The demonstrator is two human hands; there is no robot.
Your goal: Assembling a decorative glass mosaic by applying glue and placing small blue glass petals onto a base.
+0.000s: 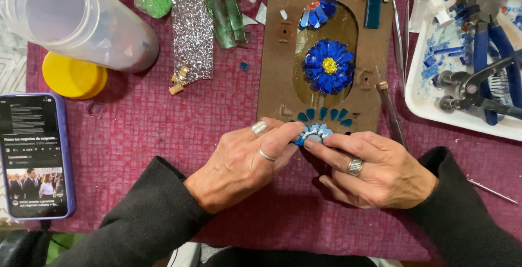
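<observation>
Both hands meet low on the brown board (272, 82). The left hand (244, 163) and right hand (370, 172) pinch a small flower of pale blue glass petals (314, 132) from either side, fingertips touching it, neither nearer. Just beyond the fingertips sits a fan of teal petals (325, 115); farther up, a glossy deep-blue flower (328, 66) with a yellow centre.
</observation>
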